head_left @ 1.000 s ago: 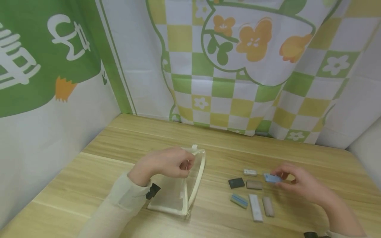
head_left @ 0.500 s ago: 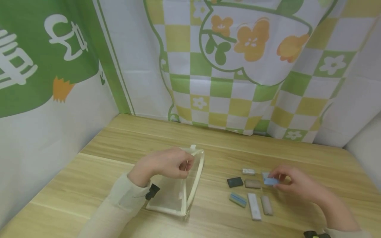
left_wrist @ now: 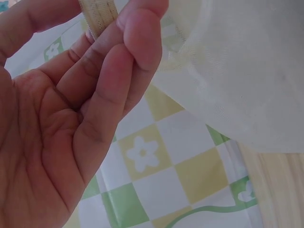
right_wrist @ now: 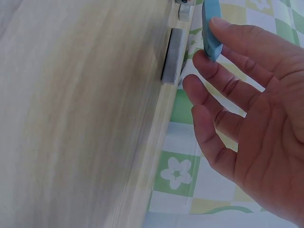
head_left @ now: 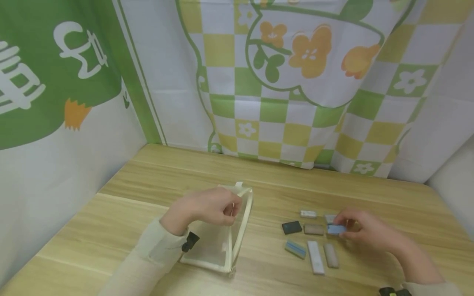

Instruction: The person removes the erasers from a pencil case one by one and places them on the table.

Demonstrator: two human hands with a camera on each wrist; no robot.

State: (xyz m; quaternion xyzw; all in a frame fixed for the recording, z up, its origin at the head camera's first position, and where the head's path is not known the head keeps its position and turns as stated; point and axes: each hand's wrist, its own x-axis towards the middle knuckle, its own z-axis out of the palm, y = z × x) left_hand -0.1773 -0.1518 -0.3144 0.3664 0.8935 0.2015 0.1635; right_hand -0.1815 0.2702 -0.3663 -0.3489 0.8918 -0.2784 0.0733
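My left hand [head_left: 207, 207] pinches the zipper edge [left_wrist: 99, 16] of a cream mesh zip pouch [head_left: 207, 240], which gapes open on its right side. Between thumb and fingertips, my right hand [head_left: 372, 230] holds a light blue eraser [head_left: 335, 230]. In the right wrist view that blue eraser [right_wrist: 212, 31] is lifted off the table, tilted on edge. A pale eraser [head_left: 329, 218] lies just behind it, partly covered. To the left are a small white eraser [head_left: 308, 214], a black one [head_left: 291, 227] and a grey-brown one [head_left: 313, 229].
Closer to me lie a blue-green striped eraser [head_left: 295, 249], a long white one [head_left: 315, 257] and a taupe one [head_left: 331, 255]. They rest on a wooden table [head_left: 266, 283]. A checked curtain [head_left: 274, 111] hangs along the back edge.
My right hand has shifted the blue eraser slightly left and towards me, uncovering the pale eraser behind it. The left hand stays on the pouch edge. The head view has turned slightly.
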